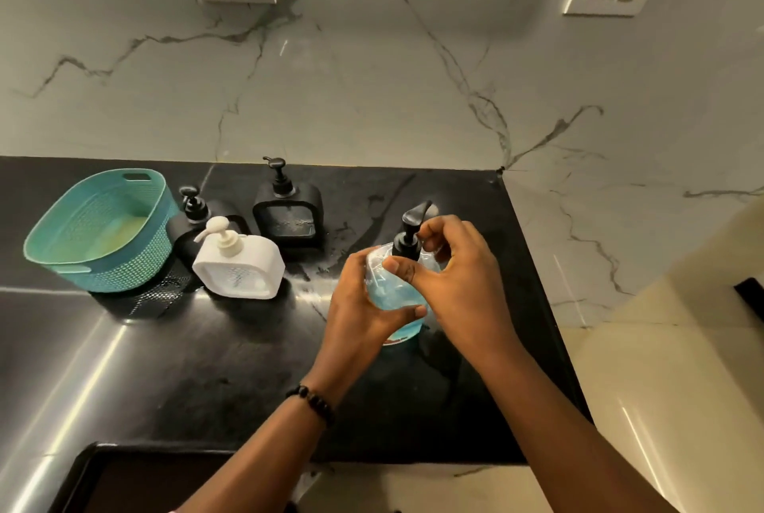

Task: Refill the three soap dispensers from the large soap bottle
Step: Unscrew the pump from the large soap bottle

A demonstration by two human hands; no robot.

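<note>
Basket [101, 231] far left on the counter [206, 368], three dispensers just right of it (one [239, 260] in front, two [194, 219] [288, 211] behind), large soap bottle [392, 285] further right, between left hand [364, 306] and right hand [459, 277], sockets on the wall behind

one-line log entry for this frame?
left hand: grips large soap bottle | right hand: fingers on black pump | three dispensers: pumps on, untouched | phase: opening bottle
</note>
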